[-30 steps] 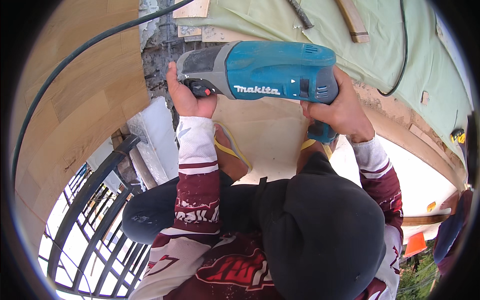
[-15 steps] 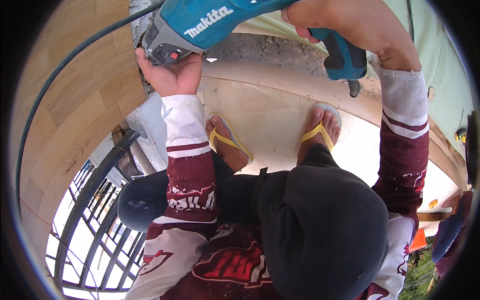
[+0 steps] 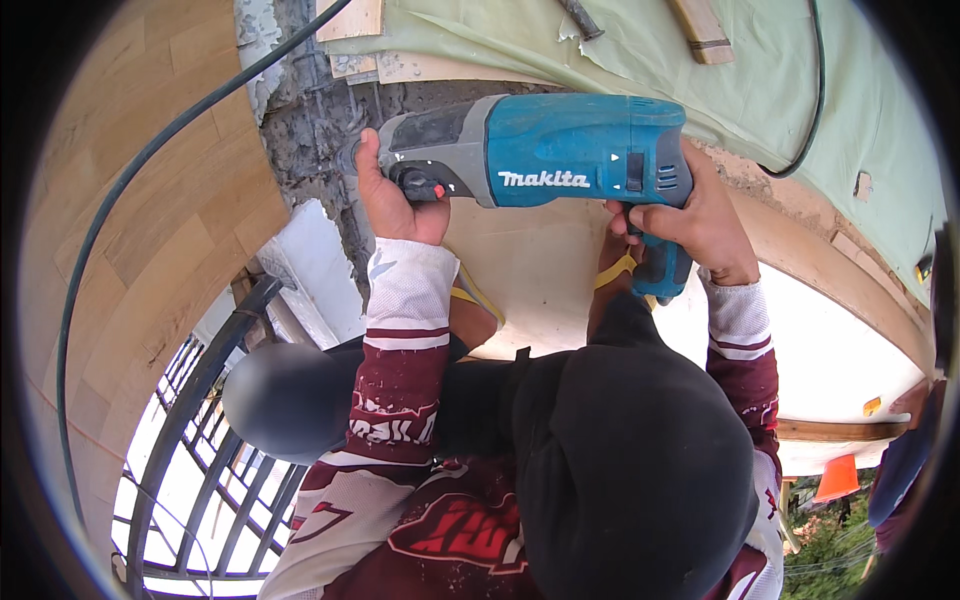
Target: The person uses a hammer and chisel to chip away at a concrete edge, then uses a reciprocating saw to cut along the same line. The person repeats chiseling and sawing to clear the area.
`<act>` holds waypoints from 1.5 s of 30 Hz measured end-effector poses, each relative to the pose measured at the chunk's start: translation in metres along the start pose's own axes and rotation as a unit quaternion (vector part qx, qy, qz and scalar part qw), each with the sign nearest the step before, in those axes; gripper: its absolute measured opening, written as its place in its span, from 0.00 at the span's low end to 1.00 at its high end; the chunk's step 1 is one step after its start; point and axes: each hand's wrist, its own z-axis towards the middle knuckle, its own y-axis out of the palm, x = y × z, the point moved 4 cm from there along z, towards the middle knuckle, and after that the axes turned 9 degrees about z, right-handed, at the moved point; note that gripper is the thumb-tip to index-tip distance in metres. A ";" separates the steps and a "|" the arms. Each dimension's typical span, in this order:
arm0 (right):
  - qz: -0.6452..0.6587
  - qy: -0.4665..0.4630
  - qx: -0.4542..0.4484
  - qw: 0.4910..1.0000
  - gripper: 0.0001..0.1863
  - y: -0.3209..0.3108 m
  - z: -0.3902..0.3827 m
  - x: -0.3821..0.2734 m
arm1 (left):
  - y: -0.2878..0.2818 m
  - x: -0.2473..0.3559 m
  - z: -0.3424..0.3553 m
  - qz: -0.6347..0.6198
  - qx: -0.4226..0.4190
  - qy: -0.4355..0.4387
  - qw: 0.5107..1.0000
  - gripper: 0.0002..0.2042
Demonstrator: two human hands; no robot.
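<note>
A teal and grey rotary hammer [image 3: 560,150] lies level across my view, its nose pointing left. My left hand [image 3: 405,210] cups the grey front end from below, thumb up along the collar. Round the rear handle my right hand [image 3: 718,225] is closed, with fingers near the trigger. The tool's nose is close to a strip of rough, broken concrete [image 3: 310,150]. Whether a bit is fitted I cannot tell. My feet in yellow-strapped sandals are partly hidden below the tool.
Wood-plank surface [image 3: 170,170] fills the left, crossed by a black cable [image 3: 130,170]. Below it stands a dark metal railing [image 3: 190,400]. A pale green sheet [image 3: 640,60] at the top bears a metal bar [image 3: 580,18] and a wood piece [image 3: 700,30]. Another person's clothing shows at the right edge.
The rotary hammer has come down and nearer to me and turned from a slant to level. Both hands moved with it, keeping their hold; more of the concrete strip and green sheet shows.
</note>
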 end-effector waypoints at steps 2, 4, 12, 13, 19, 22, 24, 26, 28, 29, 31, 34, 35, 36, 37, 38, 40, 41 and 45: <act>0.004 0.004 -0.011 1.000 0.23 -0.003 -0.002 0.003 | 0.000 -0.001 -0.007 0.009 0.023 -0.006 1.000 0.20; 0.011 0.006 -0.013 1.000 0.23 -0.002 0.003 0.005 | 0.001 0.004 -0.008 0.046 0.014 -0.001 0.999 0.20; -0.073 -0.013 -0.012 0.997 0.20 0.004 0.029 -0.008 | 0.000 0.021 0.008 -0.002 -0.005 0.022 1.000 0.21; -0.080 -0.016 -0.011 0.997 0.21 0.006 0.030 -0.014 | 0.001 0.024 0.009 -0.006 -0.005 0.027 1.000 0.21; -0.167 -0.059 -0.007 0.984 0.27 0.029 0.030 -0.057 | 0.006 0.037 0.008 -0.027 -0.019 0.073 0.997 0.25; -0.199 -0.083 -0.017 0.976 0.32 0.040 0.027 -0.065 | 0.003 0.038 0.007 -0.031 -0.038 0.060 0.997 0.28; -0.230 -0.118 0.005 0.966 0.34 0.041 0.021 -0.065 | -0.004 0.040 0.008 -0.036 -0.047 0.064 0.996 0.28; -0.252 -0.151 -0.011 0.956 0.37 0.042 0.013 -0.056 | -0.010 0.042 0.010 -0.045 -0.090 0.072 0.992 0.28; -0.242 -0.187 -0.031 0.952 0.36 0.043 0.007 -0.044 | -0.011 0.044 0.010 -0.119 -0.199 -0.030 0.972 0.27; -0.234 -0.147 -0.003 0.961 0.35 0.039 0.006 -0.032 | -0.016 0.042 0.014 -0.105 -0.156 -0.027 0.982 0.27; -0.226 -0.178 0.006 0.958 0.32 0.040 0.004 -0.012 | -0.022 0.036 0.019 -0.067 -0.113 -0.005 0.991 0.26; -0.090 -0.088 0.020 0.992 0.31 0.031 0.004 0.023 | -0.023 0.020 0.020 0.004 -0.026 0.028 0.999 0.25; -0.055 -0.069 0.019 0.996 0.30 0.025 0.005 0.030 | -0.022 0.014 0.015 0.020 -0.017 0.018 0.999 0.25; -0.034 -0.038 0.019 0.999 0.29 0.017 -0.002 0.035 | -0.022 0.010 0.013 0.023 0.017 0.016 0.999 0.22; -0.021 -0.008 0.031 0.999 0.28 0.008 -0.004 0.038 | -0.018 0.006 0.008 0.019 0.001 0.009 1.000 0.22; -0.013 -0.007 0.034 0.999 0.25 0.002 -0.009 0.038 | -0.012 0.002 0.008 0.016 -0.002 0.006 1.000 0.21; 0.013 -0.010 0.036 0.999 0.25 -0.003 -0.016 0.036 | -0.002 0.001 0.006 0.038 -0.041 -0.004 0.998 0.20; 0.023 -0.011 0.037 0.999 0.25 -0.003 -0.018 0.034 | 0.002 0.002 0.006 0.034 -0.041 -0.007 0.999 0.20; 0.026 -0.007 0.071 0.997 0.26 0.012 -0.011 0.028 | 0.010 0.021 0.016 0.028 -0.042 0.004 0.999 0.21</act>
